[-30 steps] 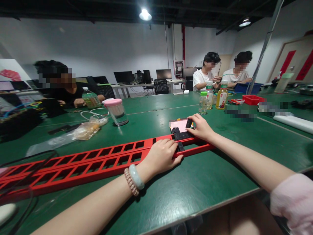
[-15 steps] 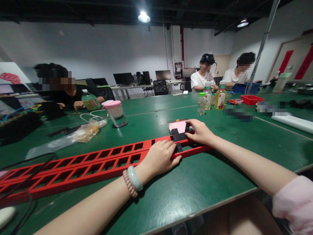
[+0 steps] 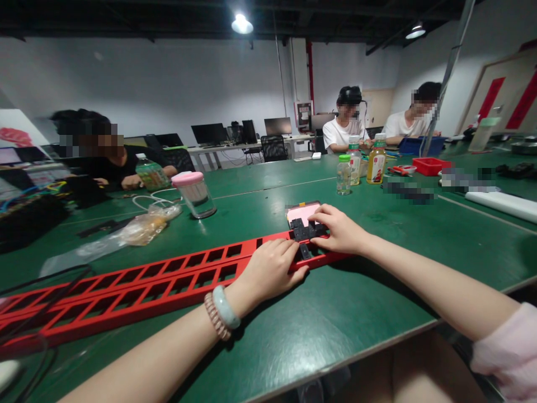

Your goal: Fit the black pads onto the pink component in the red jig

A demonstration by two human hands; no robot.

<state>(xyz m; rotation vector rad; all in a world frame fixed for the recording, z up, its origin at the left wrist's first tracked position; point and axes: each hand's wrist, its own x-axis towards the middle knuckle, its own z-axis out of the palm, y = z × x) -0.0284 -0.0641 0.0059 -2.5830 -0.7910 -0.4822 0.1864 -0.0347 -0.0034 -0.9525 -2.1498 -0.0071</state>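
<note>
A long red frame (image 3: 176,282) with two rows of slots lies across the table. My left hand (image 3: 268,267) is closed over its right part, fingers on top and thumb along the near side. Just right of those fingers, a black piece (image 3: 304,251) sits in the frame. My right hand (image 3: 340,230) pinches a small black block (image 3: 311,228) above the frame's right end; its lower edge is hidden among other black pieces (image 3: 298,229). Behind them lies a flat rectangular object with a pink face (image 3: 302,212), partly covered.
A pink-lidded jar (image 3: 195,196), plastic bag (image 3: 138,232) and black cable (image 3: 46,305) are at left. Several bottles, including a yellow drink bottle (image 3: 376,162), and a red tray (image 3: 430,165) stand beyond my right hand. Three people sit across the green table (image 3: 268,347).
My right hand has shifted left with the black block, from the right side of the black pieces to among them. My left hand keeps its hold on the red frame.
</note>
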